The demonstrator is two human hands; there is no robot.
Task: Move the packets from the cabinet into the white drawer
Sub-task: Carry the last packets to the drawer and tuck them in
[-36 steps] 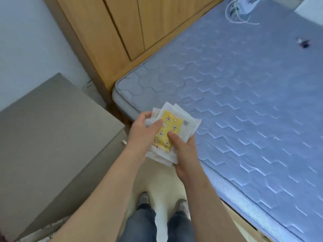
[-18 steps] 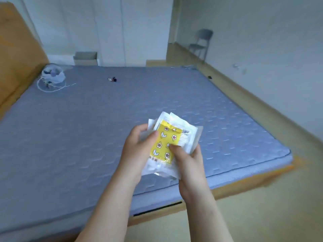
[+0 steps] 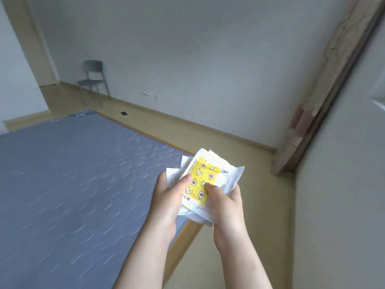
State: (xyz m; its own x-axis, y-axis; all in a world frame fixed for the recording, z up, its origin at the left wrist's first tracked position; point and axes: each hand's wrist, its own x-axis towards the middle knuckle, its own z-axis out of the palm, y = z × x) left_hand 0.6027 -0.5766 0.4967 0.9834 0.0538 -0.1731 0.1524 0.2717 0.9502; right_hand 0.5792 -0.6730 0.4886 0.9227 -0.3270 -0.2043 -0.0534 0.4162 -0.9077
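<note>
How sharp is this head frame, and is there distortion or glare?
Head view: the packets, left hand and right hand are fairly sharp; the mattress and door frame look smeared by blur; wide-angle distortion tilts the walls; light is soft, no glare.

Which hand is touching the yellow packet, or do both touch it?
Touching, both. Head view: the left hand lays its thumb on the yellow packet, left edge; the right hand lays its thumb lower right.

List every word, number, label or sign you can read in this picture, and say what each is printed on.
No text reads clearly.
Small dark characters at the yellow panel's lower left on the top packet: too blurred.
Barcode at its upper right corner: digits too small.
Tiny print on its white lower edge: unreadable.
</note>
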